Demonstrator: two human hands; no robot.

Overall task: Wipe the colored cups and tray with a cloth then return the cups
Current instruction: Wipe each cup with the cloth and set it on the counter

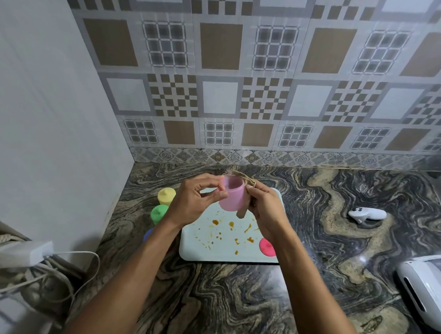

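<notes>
My left hand (195, 201) holds a light pink cup (232, 196) by its rim, above the far end of the tray. My right hand (265, 209) pinches a beige cloth (246, 184) against the cup's right side; part of the cloth hangs below the cup. The pale tray (198, 249) lies on the counter with orange-brown stains across it. A red cup (267, 247) stands upside down on the tray's near right corner. Left of the tray stand a yellow cup (166, 196), a green cup (158, 213) and a blue cup (148, 235), the blue one mostly hidden by my left forearm.
The marbled counter (234, 293) meets a tiled wall behind and a plain wall on the left. A white controller (366, 215) lies to the right, a white device (426, 289) at the right edge. A white charger with cables (21, 255) sits at the left.
</notes>
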